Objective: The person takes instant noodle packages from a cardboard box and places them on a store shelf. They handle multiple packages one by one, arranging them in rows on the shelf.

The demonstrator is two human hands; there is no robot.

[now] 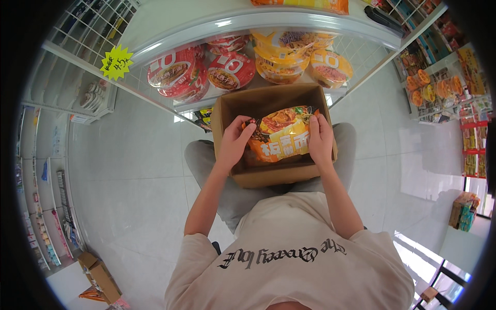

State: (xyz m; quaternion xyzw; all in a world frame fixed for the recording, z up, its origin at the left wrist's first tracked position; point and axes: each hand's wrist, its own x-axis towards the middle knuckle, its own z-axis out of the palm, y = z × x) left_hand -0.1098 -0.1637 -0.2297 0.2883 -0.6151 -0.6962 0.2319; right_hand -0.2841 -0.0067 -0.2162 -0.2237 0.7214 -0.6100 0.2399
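Observation:
Both hands grip an orange and yellow packet of instant noodles (283, 133) by its two ends. My left hand (235, 143) pinches the end at the left, thumb on top. At the other end my right hand (321, 139) has its thumb and fingers on the packet's edge. The packet is held within the mouth of an open cardboard box (267, 176), which rests over my thighs. Its printed side faces up and bears large writing. Much of the box's inside is hidden beneath the packet and my hands.
A shelf ahead holds red bowl noodles (174, 73) and yellow bowl noodles (281, 54). Above it runs a shelf edge (232, 23) with an orange packet (306, 4) on top. A yellow price tag (117, 62) hangs at the left. Another cardboard box (100, 277) stands on the floor behind left.

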